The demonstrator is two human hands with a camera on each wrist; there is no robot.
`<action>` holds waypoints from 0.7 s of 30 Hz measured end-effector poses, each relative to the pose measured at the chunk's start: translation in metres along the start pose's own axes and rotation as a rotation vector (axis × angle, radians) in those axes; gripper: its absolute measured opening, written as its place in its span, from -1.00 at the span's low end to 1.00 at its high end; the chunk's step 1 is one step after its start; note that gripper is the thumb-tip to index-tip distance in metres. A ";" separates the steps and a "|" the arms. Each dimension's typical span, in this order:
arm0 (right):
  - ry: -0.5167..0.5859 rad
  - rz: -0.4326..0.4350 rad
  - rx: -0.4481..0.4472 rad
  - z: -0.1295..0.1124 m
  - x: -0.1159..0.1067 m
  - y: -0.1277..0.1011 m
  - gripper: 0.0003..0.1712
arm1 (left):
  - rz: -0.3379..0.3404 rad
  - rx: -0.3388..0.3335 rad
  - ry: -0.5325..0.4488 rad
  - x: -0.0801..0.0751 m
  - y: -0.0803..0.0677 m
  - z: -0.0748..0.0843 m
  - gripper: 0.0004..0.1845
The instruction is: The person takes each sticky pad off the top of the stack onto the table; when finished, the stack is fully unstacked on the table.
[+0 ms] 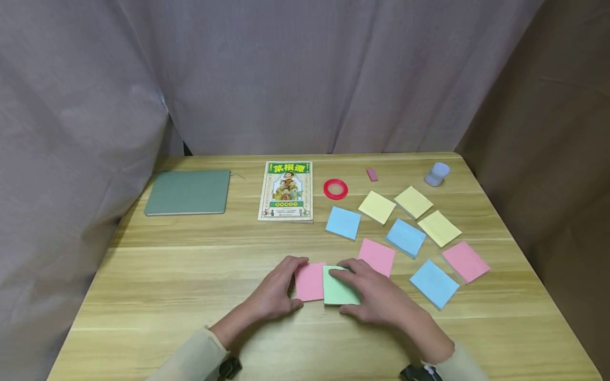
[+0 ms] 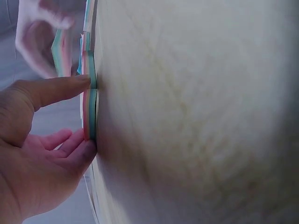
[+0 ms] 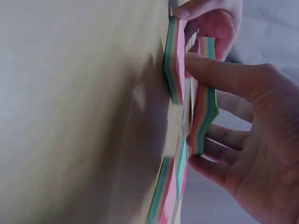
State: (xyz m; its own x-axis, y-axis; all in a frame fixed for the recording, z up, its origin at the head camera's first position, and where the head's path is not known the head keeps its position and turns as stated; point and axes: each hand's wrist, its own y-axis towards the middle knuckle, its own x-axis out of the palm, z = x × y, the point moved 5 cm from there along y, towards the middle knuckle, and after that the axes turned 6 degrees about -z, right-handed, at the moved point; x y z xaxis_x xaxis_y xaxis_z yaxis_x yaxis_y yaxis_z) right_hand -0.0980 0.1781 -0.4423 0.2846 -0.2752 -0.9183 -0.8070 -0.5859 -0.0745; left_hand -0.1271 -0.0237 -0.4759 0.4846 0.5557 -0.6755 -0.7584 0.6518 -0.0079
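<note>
On the far left of the wooden table (image 1: 157,286) lies a grey-green notebook (image 1: 188,192), flat and closed, and beside it a book with a green and yellow cover (image 1: 286,190). Down at the near edge, the left hand (image 1: 276,288) is on the pink pad of sticky notes (image 1: 310,282): thumb on its far edge, fingers curled against its near edge, pinching it flat on the wood. Touching that pad on its right, the green-topped pad (image 1: 339,288) sits partly over the pink one's edge, and the right hand (image 1: 376,296) grips it, thumb on the near side, fingers over the top; the right wrist view shows it raised off the table. Moving right, a red tape ring (image 1: 335,189) and a small pink eraser (image 1: 372,174) rest near the back, then a scatter of loose pads in blue, yellow and pink, with a blue one (image 1: 433,283) nearest the right hand. At the far right corner stands a small pale blue object (image 1: 437,174).
</note>
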 end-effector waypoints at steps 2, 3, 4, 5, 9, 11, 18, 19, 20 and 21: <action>-0.006 0.008 0.015 0.004 0.000 -0.014 -0.16 | 0.001 -0.002 0.004 0.000 0.000 0.001 -0.07; -0.010 0.009 0.019 0.006 0.001 -0.021 -0.16 | 0.003 -0.001 0.007 0.001 0.000 0.001 -0.08; -0.011 0.008 0.026 0.007 0.002 -0.027 -0.16 | 0.004 0.000 0.008 0.001 0.000 0.001 -0.07; -0.015 0.007 0.030 0.008 0.003 -0.033 -0.16 | 0.006 0.001 0.011 0.000 0.000 0.001 -0.07; -0.034 0.010 0.047 0.010 0.009 -0.051 -0.15 | 0.012 0.006 0.012 0.000 -0.001 0.002 -0.06; -0.053 0.021 0.054 0.012 0.012 -0.055 -0.14 | 0.014 0.005 0.015 0.000 -0.001 0.002 -0.06; -0.069 0.049 0.072 0.018 0.016 -0.059 -0.17 | 0.011 0.008 0.010 0.001 0.000 0.002 -0.09; -0.069 0.048 0.076 0.019 0.016 -0.059 -0.18 | 0.009 0.007 0.007 0.001 0.000 0.002 -0.09; -0.069 0.046 0.081 0.020 0.017 -0.059 -0.19 | 0.008 0.007 0.008 0.002 0.000 0.002 -0.09; -0.070 0.045 0.085 0.020 0.017 -0.059 -0.20 | 0.006 0.006 0.008 0.002 0.000 0.002 -0.09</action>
State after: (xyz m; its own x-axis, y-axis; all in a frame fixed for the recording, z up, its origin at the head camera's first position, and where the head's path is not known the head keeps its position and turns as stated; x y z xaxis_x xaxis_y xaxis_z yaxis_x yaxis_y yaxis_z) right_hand -0.0562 0.2229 -0.4618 0.2132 -0.2441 -0.9460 -0.8598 -0.5068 -0.0630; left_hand -0.1251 -0.0220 -0.4757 0.4765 0.5558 -0.6812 -0.7588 0.6514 0.0007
